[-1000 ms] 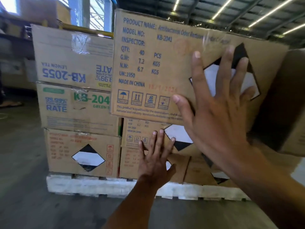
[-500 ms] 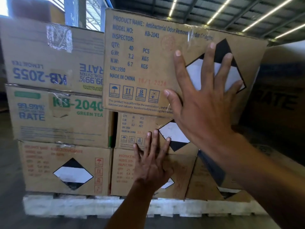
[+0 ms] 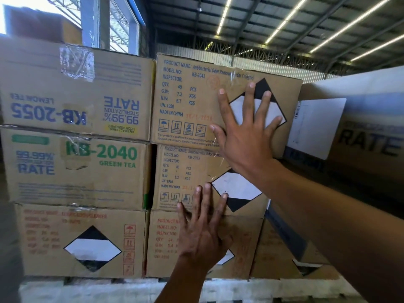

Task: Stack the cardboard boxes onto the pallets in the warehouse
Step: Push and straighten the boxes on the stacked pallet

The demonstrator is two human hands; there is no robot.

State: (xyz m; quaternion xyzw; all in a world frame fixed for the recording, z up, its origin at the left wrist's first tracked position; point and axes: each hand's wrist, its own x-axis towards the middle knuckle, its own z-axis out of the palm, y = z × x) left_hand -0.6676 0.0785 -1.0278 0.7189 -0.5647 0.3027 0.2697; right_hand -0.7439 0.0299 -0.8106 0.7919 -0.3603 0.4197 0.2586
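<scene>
Pressing flat, fingers spread: right hand (image 3: 244, 141) on KB-2041 box (image 3: 185, 101), left hand (image 3: 203, 235) low on KB-2055 box (image 3: 181, 171).

Head camera, close before boxes (image 3: 76, 171)

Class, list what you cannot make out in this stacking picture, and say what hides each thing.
In the head view:
KB-2041 box: end of its small print, covered by the right hand.
Bottom middle box: product name, covered by the left hand.
Box on the right: blurred, cut off by the frame edge.
Pallet: underside cut off by the bottom edge.
</scene>
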